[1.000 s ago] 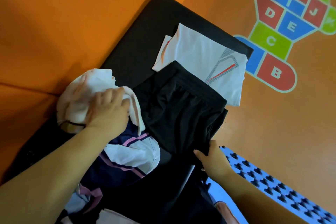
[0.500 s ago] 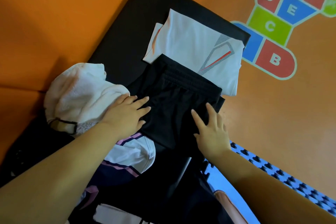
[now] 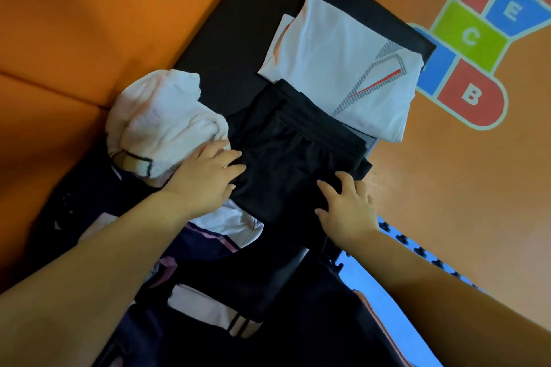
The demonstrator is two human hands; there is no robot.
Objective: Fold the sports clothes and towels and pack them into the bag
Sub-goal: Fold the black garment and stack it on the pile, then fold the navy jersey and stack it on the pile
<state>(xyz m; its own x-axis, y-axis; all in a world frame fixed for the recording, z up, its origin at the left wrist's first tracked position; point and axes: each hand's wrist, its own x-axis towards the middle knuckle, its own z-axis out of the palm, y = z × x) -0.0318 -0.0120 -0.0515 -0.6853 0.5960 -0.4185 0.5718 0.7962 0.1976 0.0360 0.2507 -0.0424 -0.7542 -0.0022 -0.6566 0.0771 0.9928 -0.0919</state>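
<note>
1. One pair of black shorts [image 3: 295, 164] lay folded on the black mat [image 3: 238, 39], its far edge meeting one folded white shirt [image 3: 343, 74].
2. Two hands pressed the shorts flat. The left hand [image 3: 205, 179] had straight fingers on the left edge, and the right hand [image 3: 346, 205] had spread fingers on the near right corner. Neither gripped anything.
3. One crumpled white towel [image 3: 167, 122] sat just left of the shorts, touching the left hand.
4. One navy and pink garment [image 3: 208, 235] lay beneath the left wrist.
5. One lettered hopscotch pattern [image 3: 471, 39] marked the orange floor [image 3: 447, 173].
</note>
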